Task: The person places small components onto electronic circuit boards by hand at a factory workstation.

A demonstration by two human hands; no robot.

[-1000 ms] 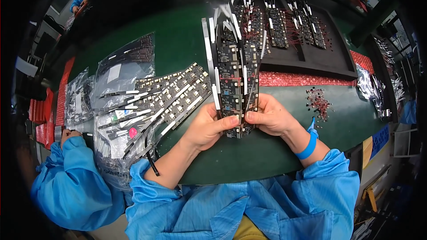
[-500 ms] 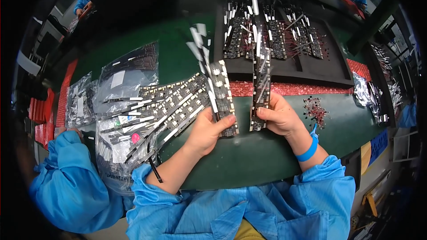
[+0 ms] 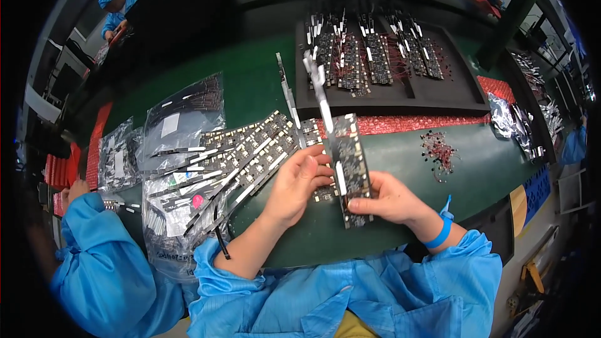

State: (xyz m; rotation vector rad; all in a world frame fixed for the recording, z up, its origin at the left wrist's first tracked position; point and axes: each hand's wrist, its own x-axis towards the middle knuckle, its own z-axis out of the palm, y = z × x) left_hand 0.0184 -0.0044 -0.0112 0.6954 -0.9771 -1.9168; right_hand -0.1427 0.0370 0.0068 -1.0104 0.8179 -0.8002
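In my right hand (image 3: 391, 200) is a long black circuit board (image 3: 354, 166), pinched near its lower end with the thumb on its face. Cables with white labels (image 3: 320, 97) rise from the board's upper end, slightly blurred. My left hand (image 3: 297, 184) is just left of it, fingers apart and partly curled, with nothing seen in its grasp. Behind the left fingers lies another circuit board (image 3: 310, 130), partly covered. To the left, several similar boards (image 3: 256, 150) are fanned out on the green table (image 3: 282, 244), their labelled cables pointing left.
A black foam tray (image 3: 438, 103) with rows of boards stands at the back right, before red bubble wrap (image 3: 400, 125). Small red-wired parts (image 3: 439, 153) lie in a pile at right. Clear bags (image 3: 181, 116) lie at left, near a co-worker's blue sleeve (image 3: 103, 244).
My right hand has brought its board down and left, turning its face toward me. My left hand has let go of its board, which now lies behind the fingers.
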